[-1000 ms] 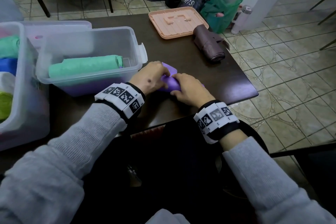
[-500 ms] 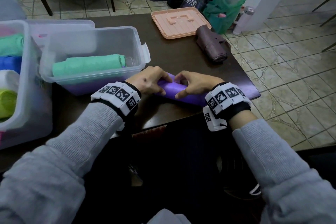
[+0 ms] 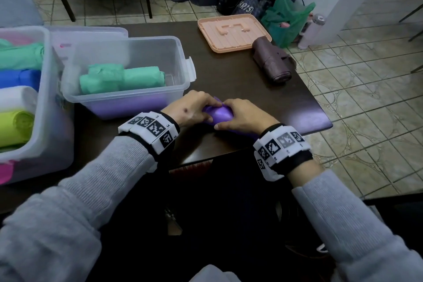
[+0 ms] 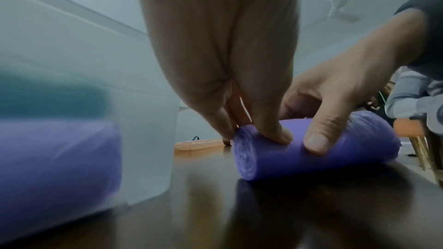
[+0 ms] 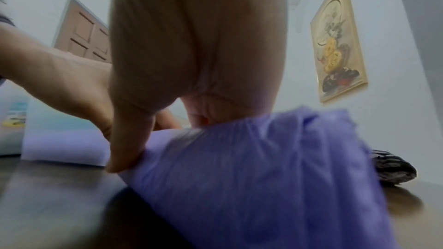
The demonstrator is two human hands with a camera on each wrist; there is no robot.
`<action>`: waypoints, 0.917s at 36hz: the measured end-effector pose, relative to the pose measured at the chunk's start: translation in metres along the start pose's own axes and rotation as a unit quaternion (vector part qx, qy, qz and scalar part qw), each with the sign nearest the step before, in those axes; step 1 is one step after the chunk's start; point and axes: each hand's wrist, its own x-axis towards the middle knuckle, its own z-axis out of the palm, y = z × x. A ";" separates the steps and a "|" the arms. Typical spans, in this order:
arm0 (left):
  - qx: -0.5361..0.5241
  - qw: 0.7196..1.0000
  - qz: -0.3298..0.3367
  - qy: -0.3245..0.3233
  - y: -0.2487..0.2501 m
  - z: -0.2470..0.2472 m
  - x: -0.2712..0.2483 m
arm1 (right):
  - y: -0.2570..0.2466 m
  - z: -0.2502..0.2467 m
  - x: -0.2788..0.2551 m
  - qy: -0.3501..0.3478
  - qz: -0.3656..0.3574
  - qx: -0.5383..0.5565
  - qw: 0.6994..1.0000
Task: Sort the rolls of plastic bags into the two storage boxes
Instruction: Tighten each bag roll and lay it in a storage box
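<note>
Purple roll unlabelled; floor bag reads "RIS"

Purple bag roll on its side beside clear box holding green roll.

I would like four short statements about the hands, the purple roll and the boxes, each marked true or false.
1. Both hands hold the purple roll on the table. True.
2. The smaller box holds a yellow roll. False: a green roll lies in it.
3. The peach lid lies on the table. True.
4. The left hand is inside the box. False: it grips the roll beside the right hand.
</note>
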 end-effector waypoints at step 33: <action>-0.781 0.481 -0.186 0.352 -0.051 -0.013 -0.090 | -0.111 -0.084 -0.022 0.013 -0.141 -0.024 0.990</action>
